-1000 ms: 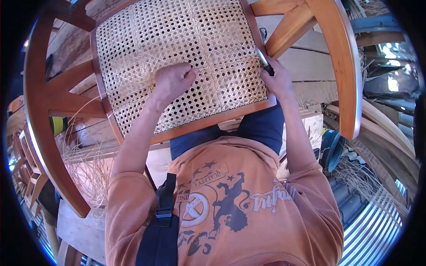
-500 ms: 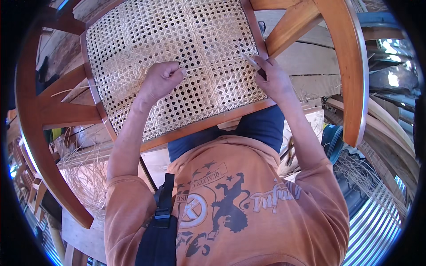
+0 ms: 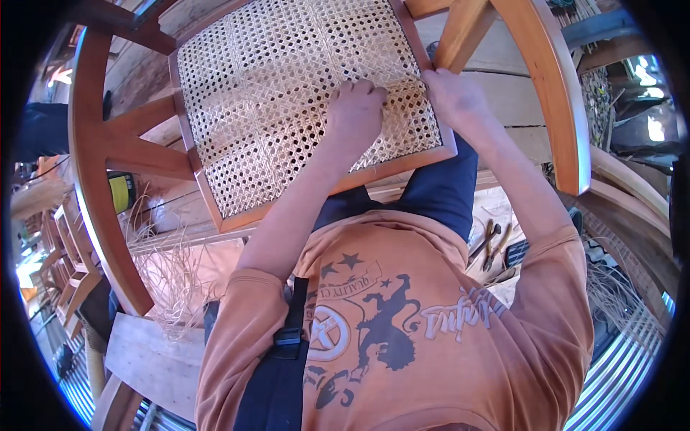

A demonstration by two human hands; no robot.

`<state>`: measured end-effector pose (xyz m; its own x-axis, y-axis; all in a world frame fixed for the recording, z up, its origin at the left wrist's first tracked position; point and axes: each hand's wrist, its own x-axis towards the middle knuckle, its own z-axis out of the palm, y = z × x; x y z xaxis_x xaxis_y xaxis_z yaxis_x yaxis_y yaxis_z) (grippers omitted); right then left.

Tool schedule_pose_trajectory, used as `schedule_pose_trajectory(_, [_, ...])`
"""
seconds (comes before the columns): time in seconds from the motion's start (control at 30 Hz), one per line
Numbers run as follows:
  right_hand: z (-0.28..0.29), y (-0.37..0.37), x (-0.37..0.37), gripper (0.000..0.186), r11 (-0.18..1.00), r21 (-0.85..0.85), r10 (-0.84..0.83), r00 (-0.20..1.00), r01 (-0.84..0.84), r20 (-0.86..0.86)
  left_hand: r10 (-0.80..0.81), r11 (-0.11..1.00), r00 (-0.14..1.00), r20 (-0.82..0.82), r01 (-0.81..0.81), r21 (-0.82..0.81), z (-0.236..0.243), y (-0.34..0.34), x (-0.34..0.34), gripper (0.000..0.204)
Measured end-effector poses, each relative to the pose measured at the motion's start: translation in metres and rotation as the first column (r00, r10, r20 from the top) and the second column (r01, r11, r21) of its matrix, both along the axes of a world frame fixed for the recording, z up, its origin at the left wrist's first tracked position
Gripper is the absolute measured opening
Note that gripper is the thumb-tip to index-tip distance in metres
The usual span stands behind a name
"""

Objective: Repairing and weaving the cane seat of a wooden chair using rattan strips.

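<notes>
A wooden chair frame (image 3: 108, 151) lies tilted across my lap, its woven cane seat (image 3: 280, 93) facing up. My left hand (image 3: 356, 108) presses on the weave near the seat's front right part, with its fingers curled on a thin cane strand. Beside it, my right hand (image 3: 451, 92) rests at the seat's right rim, next to the wooden rail (image 3: 431, 154). Its fingers are bent into the weave, and what they hold is hidden. The two hands are about a hand's width apart.
Loose cane strands (image 3: 169, 269) hang in a bundle at lower left. Pliers and small hand tools (image 3: 492, 244) lie by my right knee. A yellow-green object (image 3: 122, 190) sits behind the chair leg. More chair frames (image 3: 68, 276) stand at far left, and a plank (image 3: 147, 359) below.
My left hand has slid right across the weave, close to the right hand. The slim tool seen in the right hand earlier is no longer in sight.
</notes>
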<state>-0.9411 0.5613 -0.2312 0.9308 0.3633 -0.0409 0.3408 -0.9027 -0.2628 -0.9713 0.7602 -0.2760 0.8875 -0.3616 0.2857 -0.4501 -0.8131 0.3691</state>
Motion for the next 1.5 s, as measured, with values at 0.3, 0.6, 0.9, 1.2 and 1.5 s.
schedule_pose_trajectory(0.3, [-0.018, -0.014, -0.045, 0.028, 0.783, 0.354, -0.343, 0.829, 0.512, -0.441, 0.119, 0.976, 0.988, -0.101, -0.098, 0.195, 0.005, -0.013, -0.004, 0.026])
schedule_pose_trajectory(0.6, [-0.016, 0.015, -0.083, 0.025, 0.522, 0.500, -0.164, 0.657, 0.691, -0.736, 0.004, 0.993, 0.985, -0.175, 0.017, 0.117, 0.016, 0.011, -0.063, 0.036])
schedule_pose_trajectory(0.9, [-0.018, 0.122, -0.094, 0.031, 0.543, 0.520, 0.229, 0.480, 0.659, -0.847, 0.323, 0.917, 0.935, -0.149, -0.270, 0.292, 0.003, 0.149, -0.128, 0.058])
schedule_pose_trajectory(1.2, [-0.033, 0.219, -0.088, 0.029, 0.546, 0.540, 0.386, 0.380, 0.640, -0.841, 0.451, 0.821, 0.884, 0.124, -0.465, 0.330, 0.019, 0.238, -0.119, 0.038])
schedule_pose_trajectory(1.5, [-0.036, 0.196, -0.094, 0.027, 0.595, 0.536, 0.177, 0.552, 0.599, -0.815, 0.377, 0.926, 0.925, -0.052, -0.374, 0.059, 0.014, 0.244, -0.084, 0.025])
